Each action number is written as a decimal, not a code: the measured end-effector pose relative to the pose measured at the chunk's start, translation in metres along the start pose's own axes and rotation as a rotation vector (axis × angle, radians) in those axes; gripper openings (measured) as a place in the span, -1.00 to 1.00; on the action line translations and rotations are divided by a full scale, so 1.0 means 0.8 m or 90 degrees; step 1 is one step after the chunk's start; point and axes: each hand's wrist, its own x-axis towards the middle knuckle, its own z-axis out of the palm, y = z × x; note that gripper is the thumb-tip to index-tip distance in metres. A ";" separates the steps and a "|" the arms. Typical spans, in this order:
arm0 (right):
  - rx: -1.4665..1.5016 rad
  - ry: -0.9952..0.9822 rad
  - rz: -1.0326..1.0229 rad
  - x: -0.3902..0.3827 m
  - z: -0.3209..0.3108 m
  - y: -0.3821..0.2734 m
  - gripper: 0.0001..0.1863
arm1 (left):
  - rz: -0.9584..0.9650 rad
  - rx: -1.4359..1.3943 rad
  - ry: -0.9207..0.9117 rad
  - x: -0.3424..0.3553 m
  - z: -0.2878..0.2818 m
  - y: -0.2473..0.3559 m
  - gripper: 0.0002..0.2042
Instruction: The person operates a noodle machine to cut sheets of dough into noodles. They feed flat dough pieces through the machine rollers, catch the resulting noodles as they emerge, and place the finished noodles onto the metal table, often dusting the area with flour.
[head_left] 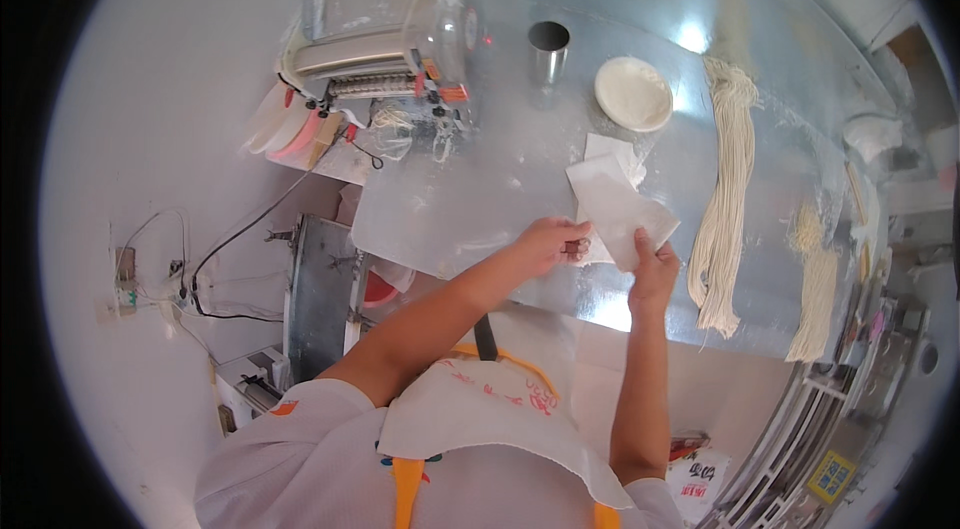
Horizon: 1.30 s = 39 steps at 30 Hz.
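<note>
My right hand (655, 269) holds a pale, flat dough sheet (625, 204) by its right end, thumb on top and fingers underneath. The sheet is tilted over another white sheet (612, 146), which lies on the metal table and is partly hidden. At the left edge of these sheets is my left hand (556, 243), its fingers curled in and thumb close to them; whether anything is pinched there cannot be seen. Just beyond the sheets stands a round, cream-coloured bowl (634, 94) with pale contents. To the right lies a long bundle of noodles (724, 194).
A roller machine (375, 54) dusted with flour stands at the far left. A steel cup (549, 51) is left of the bowl. Shorter noodles (815, 304) lie along the right side of the metal table (450, 209). A dark cable (245, 227) runs along the left wall.
</note>
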 end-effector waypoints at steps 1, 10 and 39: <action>-0.054 -0.039 -0.032 0.005 0.000 -0.022 -0.66 | 0.019 0.013 -0.015 -0.001 -0.009 0.009 -0.71; -0.788 -0.258 -0.314 -0.051 0.170 -0.329 -0.78 | 0.482 1.058 0.240 0.008 -0.196 0.038 -0.72; -0.835 -0.495 -0.512 0.025 0.744 -0.467 -0.60 | 0.420 0.624 0.424 -0.207 -0.473 0.128 -0.61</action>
